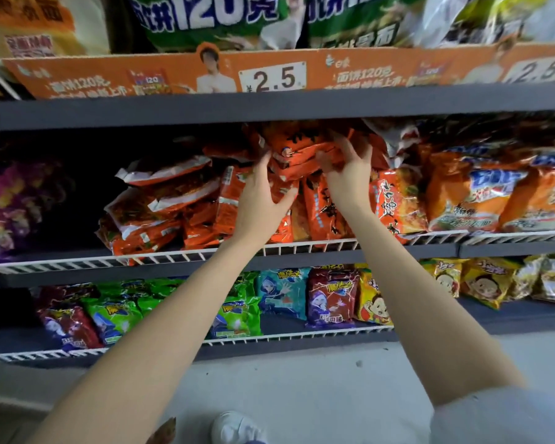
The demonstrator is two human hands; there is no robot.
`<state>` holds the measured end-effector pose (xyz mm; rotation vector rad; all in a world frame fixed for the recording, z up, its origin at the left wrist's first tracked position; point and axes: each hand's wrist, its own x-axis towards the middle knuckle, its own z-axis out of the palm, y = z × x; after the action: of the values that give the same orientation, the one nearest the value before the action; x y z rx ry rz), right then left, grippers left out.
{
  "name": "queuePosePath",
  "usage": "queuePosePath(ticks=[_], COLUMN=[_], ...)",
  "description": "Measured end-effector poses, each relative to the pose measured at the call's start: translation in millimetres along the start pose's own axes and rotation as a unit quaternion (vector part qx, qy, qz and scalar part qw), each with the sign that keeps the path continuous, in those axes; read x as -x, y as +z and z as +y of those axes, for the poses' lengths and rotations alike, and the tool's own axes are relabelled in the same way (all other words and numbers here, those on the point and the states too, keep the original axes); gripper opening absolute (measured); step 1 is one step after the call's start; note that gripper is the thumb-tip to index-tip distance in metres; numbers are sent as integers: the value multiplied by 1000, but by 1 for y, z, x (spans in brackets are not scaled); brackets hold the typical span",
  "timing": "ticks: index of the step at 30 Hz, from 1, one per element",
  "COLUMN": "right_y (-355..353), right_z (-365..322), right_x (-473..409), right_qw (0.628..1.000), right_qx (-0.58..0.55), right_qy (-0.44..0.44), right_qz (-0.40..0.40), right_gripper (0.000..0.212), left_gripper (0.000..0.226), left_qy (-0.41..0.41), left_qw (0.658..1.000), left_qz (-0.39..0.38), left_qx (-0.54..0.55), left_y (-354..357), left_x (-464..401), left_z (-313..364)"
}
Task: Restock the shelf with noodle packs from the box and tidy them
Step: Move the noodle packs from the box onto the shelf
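Both hands [305, 184] grip stacked orange noodle packs [297, 155] on the middle shelf [430, 249]

Both hands [263, 200] grip orange noodle packs [297, 155], shelf [269, 105]
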<state>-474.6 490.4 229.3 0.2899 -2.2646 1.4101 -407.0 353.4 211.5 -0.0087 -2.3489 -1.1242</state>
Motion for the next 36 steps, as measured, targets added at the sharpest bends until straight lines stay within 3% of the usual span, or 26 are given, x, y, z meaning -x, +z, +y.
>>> queuePosePath(ticks=[3, 5, 7, 11, 16, 19, 21, 23, 33, 36], right_y=[12, 14, 16, 34, 51, 44, 40, 41, 62, 64], right_z=[2, 2, 6, 20, 24, 22, 21, 23, 20, 21], right_x=[1, 8, 12, 8, -5, 5, 24, 41, -3, -6], right_qw=[994, 966, 942, 919, 933, 937, 938, 938, 945, 939], right_qx=[100, 234, 278, 310, 296, 288, 283, 276, 261, 280], right_qy=[-29, -75, -151, -235, -205, -195, -194, -203, -184, -170], right_qz=[41, 81, 114, 63, 4, 20, 47, 57, -76, -102], right_gripper=[43, 45, 47, 58, 63, 62, 63, 61, 64, 70], left_gripper=[75, 75, 71, 58, 73, 70, 74, 79, 83, 84], left_qy=[-12, -7, 8, 8, 32, 113, 134, 127, 10, 72], left_qw=[998, 997, 993, 983, 987, 976, 972, 973, 968, 963], left_qz=[15, 30, 46, 71, 46, 65, 39, 18, -44, -24], left_qx=[-53, -72, -113, -171, -147, -174, -187, -194, -246, -258], left_y=[5, 9, 11, 9, 10, 5, 4, 7, 9, 6], left_x=[-12, -21, -28, -40, -30, -17, -14, -15, -63, -53], left_z=[-8, -14, -17, -19, -25, -28, -31, -30, -14, -18])
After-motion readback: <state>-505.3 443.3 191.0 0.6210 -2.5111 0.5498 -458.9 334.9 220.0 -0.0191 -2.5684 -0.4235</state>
